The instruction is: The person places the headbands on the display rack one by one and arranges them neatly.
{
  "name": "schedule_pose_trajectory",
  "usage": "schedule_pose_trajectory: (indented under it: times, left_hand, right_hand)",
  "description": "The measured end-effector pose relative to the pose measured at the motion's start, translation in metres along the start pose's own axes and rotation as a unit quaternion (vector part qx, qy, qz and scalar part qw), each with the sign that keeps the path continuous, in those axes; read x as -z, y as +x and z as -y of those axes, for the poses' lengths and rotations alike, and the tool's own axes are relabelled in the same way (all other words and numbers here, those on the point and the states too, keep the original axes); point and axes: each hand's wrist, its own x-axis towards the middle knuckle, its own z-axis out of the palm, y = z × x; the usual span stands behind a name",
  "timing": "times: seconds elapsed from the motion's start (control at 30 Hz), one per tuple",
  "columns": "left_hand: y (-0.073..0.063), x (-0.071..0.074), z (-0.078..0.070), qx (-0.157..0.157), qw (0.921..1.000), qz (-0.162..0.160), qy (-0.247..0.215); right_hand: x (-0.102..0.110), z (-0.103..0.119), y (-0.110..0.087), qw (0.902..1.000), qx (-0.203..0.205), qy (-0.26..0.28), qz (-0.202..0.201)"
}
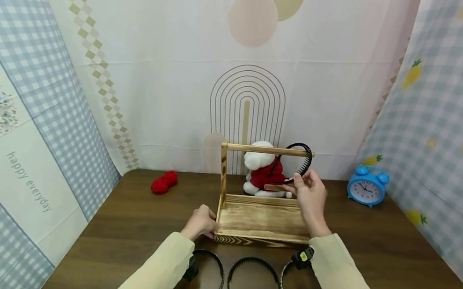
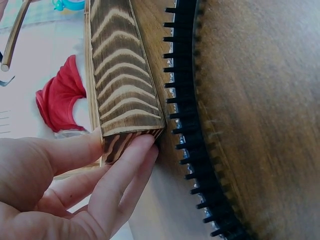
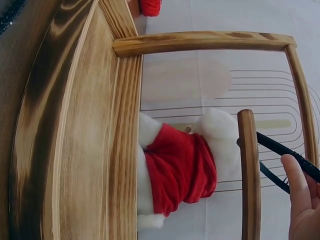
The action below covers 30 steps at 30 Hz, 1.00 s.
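My left hand [image 1: 200, 222] grips the front left corner of a wooden rack [image 1: 266, 216] with a tray base and a raised top bar. In the left wrist view, thumb and fingers [image 2: 120, 180] pinch that corner's striped end. My right hand [image 1: 311, 197] holds a black toothed headband [image 1: 307, 159] by its lower side, at the rack's right. A shorter wooden rod [image 3: 248, 175] with a free end runs below the top bar. The headband's arms overlap this rod in the right wrist view. Three more black headbands [image 1: 256, 261] lie on the table in front of the rack.
Behind the rack sits a white plush toy [image 1: 260, 169] in red clothing. A red yarn bundle [image 1: 164, 182] lies at the back left, and a blue alarm clock [image 1: 367, 186] stands at the back right. Hung cloths border the brown table [image 1: 141, 238].
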Motion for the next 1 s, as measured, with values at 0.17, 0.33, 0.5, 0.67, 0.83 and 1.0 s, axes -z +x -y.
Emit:
schedule_pose_trajectory:
  times: [0.17, 0.33, 0.5, 0.67, 0.83, 1.0]
  left_hand:
    - [-0.002, 0.000, -0.002, 0.003, 1.0000, 0.000, 0.002]
    - [-0.001, 0.000, -0.002, 0.003, 1.0000, -0.003, 0.003]
    - [0.001, 0.001, -0.002, -0.006, 1.0000, 0.001, -0.006]
    - [0.004, 0.000, 0.001, -0.008, 0.9998, 0.006, -0.018]
    - [0.003, 0.001, 0.002, -0.013, 0.9996, 0.011, -0.022]
    - [0.000, 0.001, 0.000, -0.003, 0.9996, 0.008, -0.027]
  right_hand:
    - [-0.005, -0.002, -0.001, 1.0000, -0.004, -0.001, 0.008]
    - [-0.009, -0.002, -0.001, 0.9996, -0.004, -0.015, 0.022]
    - [-0.013, 0.000, -0.001, 0.9992, -0.004, -0.029, 0.028]
    - [-0.019, 0.001, -0.001, 0.9992, -0.004, -0.025, 0.030]
    - [-0.021, -0.001, -0.003, 0.9977, 0.002, -0.055, 0.040]
    - [-0.024, -0.005, -0.004, 0.9949, 0.003, -0.085, 0.054]
